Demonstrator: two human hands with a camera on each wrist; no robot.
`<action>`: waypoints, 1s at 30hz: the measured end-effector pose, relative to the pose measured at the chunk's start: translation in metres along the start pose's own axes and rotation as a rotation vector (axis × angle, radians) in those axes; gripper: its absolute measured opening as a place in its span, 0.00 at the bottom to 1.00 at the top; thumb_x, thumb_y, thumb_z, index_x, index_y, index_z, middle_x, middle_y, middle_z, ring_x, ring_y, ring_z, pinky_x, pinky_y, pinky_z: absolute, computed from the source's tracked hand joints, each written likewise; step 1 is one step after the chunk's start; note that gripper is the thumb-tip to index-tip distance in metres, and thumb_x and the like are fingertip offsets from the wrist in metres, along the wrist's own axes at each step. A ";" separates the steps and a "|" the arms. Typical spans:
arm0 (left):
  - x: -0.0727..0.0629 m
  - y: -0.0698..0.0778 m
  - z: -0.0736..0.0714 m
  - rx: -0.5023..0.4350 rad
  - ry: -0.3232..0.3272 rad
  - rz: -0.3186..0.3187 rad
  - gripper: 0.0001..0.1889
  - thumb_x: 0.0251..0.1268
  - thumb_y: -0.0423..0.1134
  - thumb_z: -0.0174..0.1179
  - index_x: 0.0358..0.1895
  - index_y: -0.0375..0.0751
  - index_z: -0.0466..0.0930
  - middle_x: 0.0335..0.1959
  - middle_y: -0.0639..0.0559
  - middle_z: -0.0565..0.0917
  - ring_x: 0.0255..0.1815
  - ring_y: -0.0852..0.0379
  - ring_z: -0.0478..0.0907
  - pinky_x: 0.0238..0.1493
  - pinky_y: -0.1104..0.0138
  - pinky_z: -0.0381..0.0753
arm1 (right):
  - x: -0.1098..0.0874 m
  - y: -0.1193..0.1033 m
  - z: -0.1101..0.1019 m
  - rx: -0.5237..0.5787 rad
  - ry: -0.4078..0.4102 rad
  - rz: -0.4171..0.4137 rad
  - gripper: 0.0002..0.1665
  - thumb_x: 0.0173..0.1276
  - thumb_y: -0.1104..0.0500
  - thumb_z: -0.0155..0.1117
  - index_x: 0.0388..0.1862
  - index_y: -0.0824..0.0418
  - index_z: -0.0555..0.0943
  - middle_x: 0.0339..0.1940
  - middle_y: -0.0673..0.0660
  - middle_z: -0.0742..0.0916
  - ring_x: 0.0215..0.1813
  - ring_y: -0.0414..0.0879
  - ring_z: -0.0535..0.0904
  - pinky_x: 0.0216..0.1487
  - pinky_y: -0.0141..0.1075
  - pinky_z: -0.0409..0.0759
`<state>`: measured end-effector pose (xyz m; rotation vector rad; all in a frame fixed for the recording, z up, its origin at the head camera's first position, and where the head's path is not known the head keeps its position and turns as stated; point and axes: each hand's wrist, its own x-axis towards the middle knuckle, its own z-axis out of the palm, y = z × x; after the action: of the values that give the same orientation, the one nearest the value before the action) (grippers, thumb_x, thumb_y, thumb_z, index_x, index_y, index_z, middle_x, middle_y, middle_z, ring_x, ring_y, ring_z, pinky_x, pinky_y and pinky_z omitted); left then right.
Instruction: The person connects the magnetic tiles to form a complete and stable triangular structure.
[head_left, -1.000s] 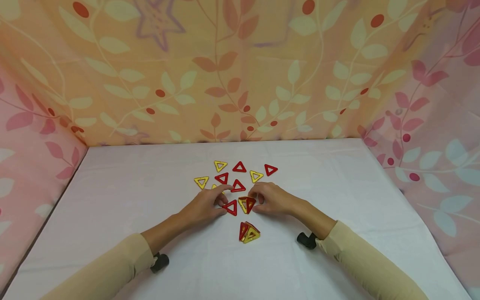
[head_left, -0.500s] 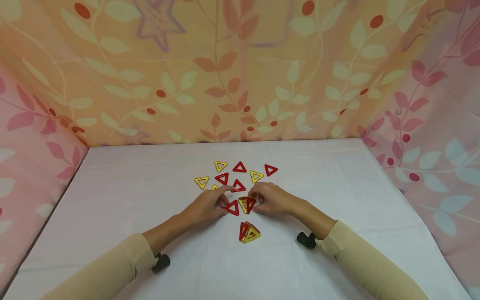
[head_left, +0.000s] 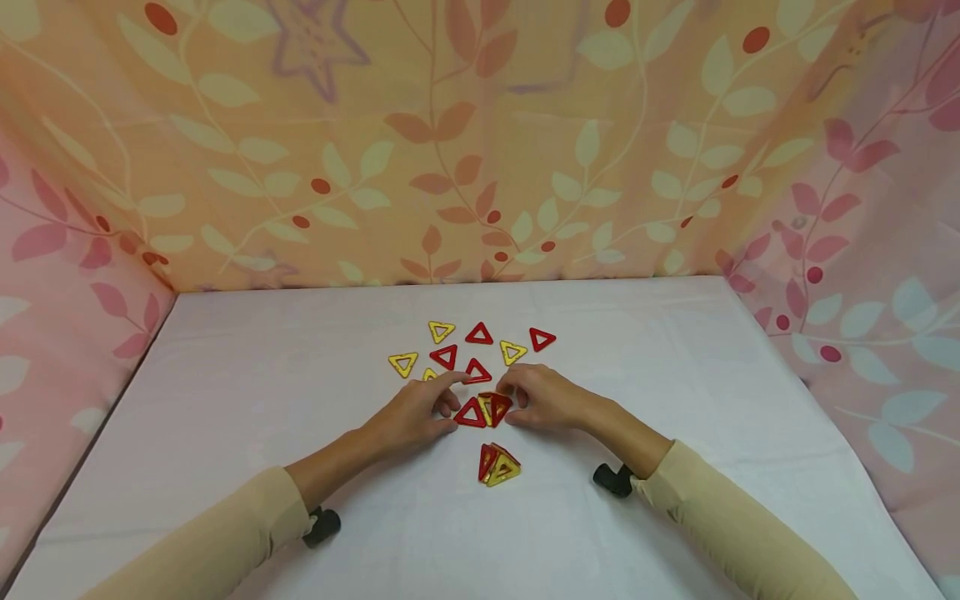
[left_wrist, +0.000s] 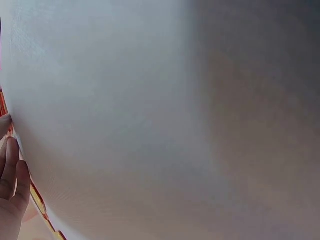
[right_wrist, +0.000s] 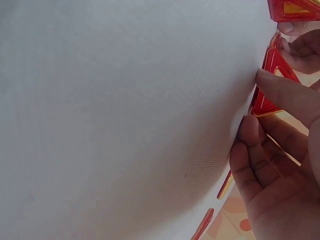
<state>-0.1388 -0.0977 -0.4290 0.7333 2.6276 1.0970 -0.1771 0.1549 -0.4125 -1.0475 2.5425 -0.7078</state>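
In the head view, my left hand point(head_left: 411, 410) holds a red magnetic triangle tile point(head_left: 471, 413) by its left corner, between thumb and curled fingers; the index finger reaches forward. That tile stands against a small cluster of red and yellow triangle tiles point(head_left: 495, 409). My right hand point(head_left: 546, 398) grips the cluster from the right, its thumb on the near side. The right wrist view shows this thumb against a red tile point(right_wrist: 272, 102) and the other fingers curled. Nearer the body sits a red and yellow triangle pyramid point(head_left: 499, 465). The left wrist view catches only some fingers point(left_wrist: 11, 170) at its edge.
Beyond the hands, loose tiles lie flat on the white-covered table point(head_left: 262, 367): red ones such as a triangle point(head_left: 542, 339) at right, and yellow ones such as a triangle point(head_left: 403, 364) at left. One yellow tile point(head_left: 430, 375) is partly hidden by my left hand. Patterned cloth point(head_left: 480, 167) hangs behind.
The red tile at my left hand has shifted right and turned, and now meets the cluster. My left hand has moved slightly right; my right hand stays in place.
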 end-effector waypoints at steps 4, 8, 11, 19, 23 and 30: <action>0.001 0.001 0.001 -0.010 -0.010 0.003 0.36 0.57 0.31 0.72 0.69 0.49 0.70 0.40 0.56 0.85 0.41 0.62 0.80 0.48 0.70 0.81 | 0.000 -0.001 -0.001 0.007 0.000 -0.002 0.20 0.62 0.59 0.74 0.52 0.61 0.82 0.40 0.49 0.82 0.35 0.43 0.75 0.37 0.32 0.76; 0.001 0.003 0.001 -0.009 -0.010 0.003 0.36 0.57 0.31 0.72 0.69 0.49 0.70 0.40 0.56 0.85 0.41 0.62 0.80 0.48 0.70 0.81 | 0.000 -0.001 -0.001 0.004 0.006 -0.005 0.20 0.62 0.59 0.74 0.52 0.61 0.82 0.39 0.48 0.82 0.35 0.43 0.75 0.37 0.32 0.76; 0.001 0.004 0.001 0.001 -0.004 0.008 0.35 0.57 0.31 0.72 0.69 0.49 0.70 0.39 0.56 0.85 0.40 0.61 0.79 0.47 0.70 0.82 | 0.001 -0.001 0.000 -0.001 0.010 -0.004 0.19 0.62 0.59 0.74 0.51 0.61 0.82 0.39 0.49 0.82 0.35 0.43 0.76 0.37 0.32 0.76; 0.000 0.005 0.003 0.041 0.025 0.028 0.33 0.58 0.31 0.71 0.68 0.46 0.71 0.38 0.56 0.85 0.38 0.62 0.79 0.46 0.70 0.82 | 0.001 -0.001 0.001 -0.008 0.013 -0.005 0.20 0.62 0.59 0.74 0.52 0.62 0.82 0.38 0.49 0.81 0.34 0.43 0.75 0.36 0.32 0.75; -0.001 0.005 0.003 0.041 0.032 0.047 0.33 0.58 0.31 0.71 0.68 0.45 0.70 0.38 0.56 0.85 0.38 0.61 0.79 0.46 0.70 0.82 | 0.001 -0.001 0.001 -0.008 0.015 -0.007 0.20 0.62 0.59 0.74 0.51 0.62 0.82 0.38 0.49 0.81 0.34 0.42 0.75 0.35 0.32 0.75; 0.000 0.007 0.001 0.003 0.037 0.085 0.33 0.58 0.30 0.71 0.68 0.40 0.69 0.38 0.53 0.84 0.37 0.61 0.78 0.44 0.69 0.83 | 0.000 0.000 0.002 -0.001 0.020 -0.019 0.19 0.61 0.59 0.74 0.51 0.62 0.82 0.37 0.50 0.81 0.34 0.43 0.75 0.36 0.32 0.75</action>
<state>-0.1355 -0.0929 -0.4247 0.8401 2.6514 1.1396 -0.1768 0.1542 -0.4140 -1.0719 2.5531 -0.7250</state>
